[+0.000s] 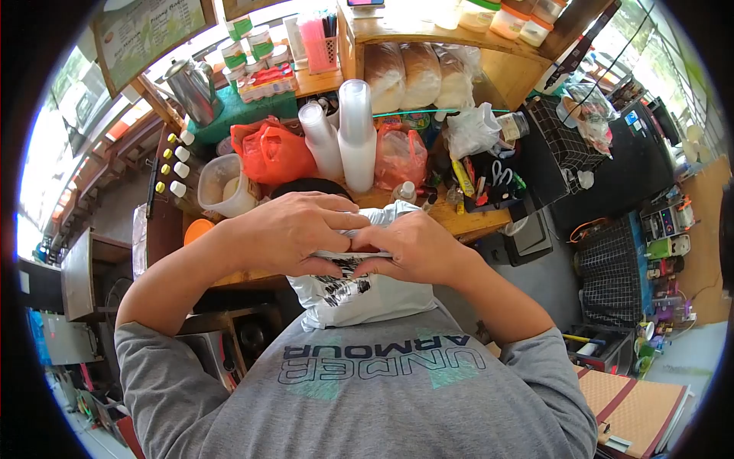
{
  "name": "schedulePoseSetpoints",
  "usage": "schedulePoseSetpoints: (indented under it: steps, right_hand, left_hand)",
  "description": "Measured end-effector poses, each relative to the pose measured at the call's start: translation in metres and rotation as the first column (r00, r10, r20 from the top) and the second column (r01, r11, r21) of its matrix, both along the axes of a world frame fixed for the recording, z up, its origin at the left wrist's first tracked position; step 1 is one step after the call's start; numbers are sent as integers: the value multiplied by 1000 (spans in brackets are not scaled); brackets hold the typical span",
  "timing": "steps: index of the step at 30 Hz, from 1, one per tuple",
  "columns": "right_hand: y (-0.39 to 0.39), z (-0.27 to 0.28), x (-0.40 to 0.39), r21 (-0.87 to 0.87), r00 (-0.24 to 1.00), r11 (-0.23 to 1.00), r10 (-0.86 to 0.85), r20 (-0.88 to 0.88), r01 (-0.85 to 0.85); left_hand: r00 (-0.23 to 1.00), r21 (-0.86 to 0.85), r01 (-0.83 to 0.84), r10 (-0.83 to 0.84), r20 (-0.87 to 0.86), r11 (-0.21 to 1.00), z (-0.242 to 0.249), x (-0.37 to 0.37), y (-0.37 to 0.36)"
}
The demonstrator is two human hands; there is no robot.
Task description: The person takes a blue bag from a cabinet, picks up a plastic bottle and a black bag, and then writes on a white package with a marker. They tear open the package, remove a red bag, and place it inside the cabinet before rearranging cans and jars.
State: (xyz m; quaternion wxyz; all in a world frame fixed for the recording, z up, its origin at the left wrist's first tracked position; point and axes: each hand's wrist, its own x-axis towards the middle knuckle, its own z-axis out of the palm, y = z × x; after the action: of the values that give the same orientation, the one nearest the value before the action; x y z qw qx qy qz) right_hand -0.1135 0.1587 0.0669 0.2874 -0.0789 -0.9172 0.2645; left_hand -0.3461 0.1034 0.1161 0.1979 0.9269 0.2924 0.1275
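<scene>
Both my hands hold a white plastic bag (359,294) with black print close in front of my chest. My left hand (294,229) covers the bag's top edge from the left, fingers curled over it. My right hand (409,245) pinches the same top edge from the right, its fingertips meeting those of the left. The bag's lower part hangs down against my grey shirt (367,390). What is inside the bag is hidden.
A wooden counter (466,222) lies ahead with two stacks of clear cups (355,134), an orange bag (271,153), a white tub (225,187), a metal kettle (191,88), bread loaves (417,76) on a shelf, and a tray of pens and scissors (489,180). A woven mat (638,409) lies lower right.
</scene>
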Motion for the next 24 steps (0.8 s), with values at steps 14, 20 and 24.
schedulePoseSetpoints:
  steps: [14,20,24]
  right_hand:
    - [14,3,24,109,953,950,280,111,-292]
    - [15,2,30,100,950,945,307,60,-312]
    - [19,-1,35,92,947,943,314,64,-319]
  left_hand:
    - [995,5,11,-12,98,1000,0,-10,-19]
    - [981,13,39,-41,190,999,-10,-19,-25]
    - [981,-50,21,-11,195,999,-9,-30,-30]
